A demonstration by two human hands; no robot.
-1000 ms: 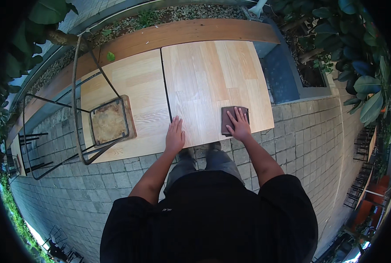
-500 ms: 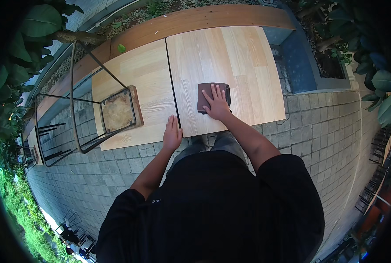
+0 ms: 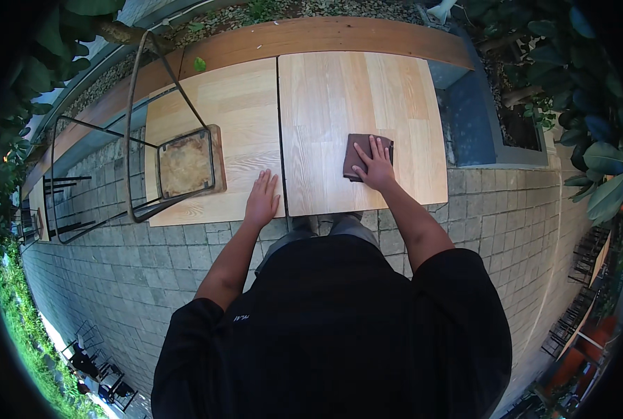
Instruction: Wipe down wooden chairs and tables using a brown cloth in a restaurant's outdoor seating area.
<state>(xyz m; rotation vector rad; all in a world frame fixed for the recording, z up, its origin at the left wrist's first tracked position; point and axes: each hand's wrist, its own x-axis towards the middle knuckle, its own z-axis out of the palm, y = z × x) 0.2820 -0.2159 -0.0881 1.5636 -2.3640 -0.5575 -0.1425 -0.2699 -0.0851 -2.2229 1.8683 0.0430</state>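
Under my right hand [image 3: 376, 166] lies a folded dark brown cloth [image 3: 356, 150], pressed against the right wooden tabletop [image 3: 318, 91]. The fingers of that hand are spread over the cloth, and a dark edge shows along its side. My left hand [image 3: 262, 199] rests flat near the front edge of the left wooden tabletop [image 3: 241, 98], its fingers stretched out and nothing in them. A narrow dark gap runs between the two tabletops, just right of my left hand.
An upturned stool [image 3: 185, 167] with black metal legs sits on the left tabletop, its wooden seat down. Behind the tables runs a brown wooden bench [image 3: 311, 31] with a green leaf [image 3: 199, 64] on it. Grey paving [image 3: 493, 223] surrounds the tables; leafy plants [image 3: 605, 160] stand at the right.
My right hand and the cloth have shifted to the right across the tabletop. My left hand has moved slightly left and farther onto the left tabletop. The view has shifted a little.
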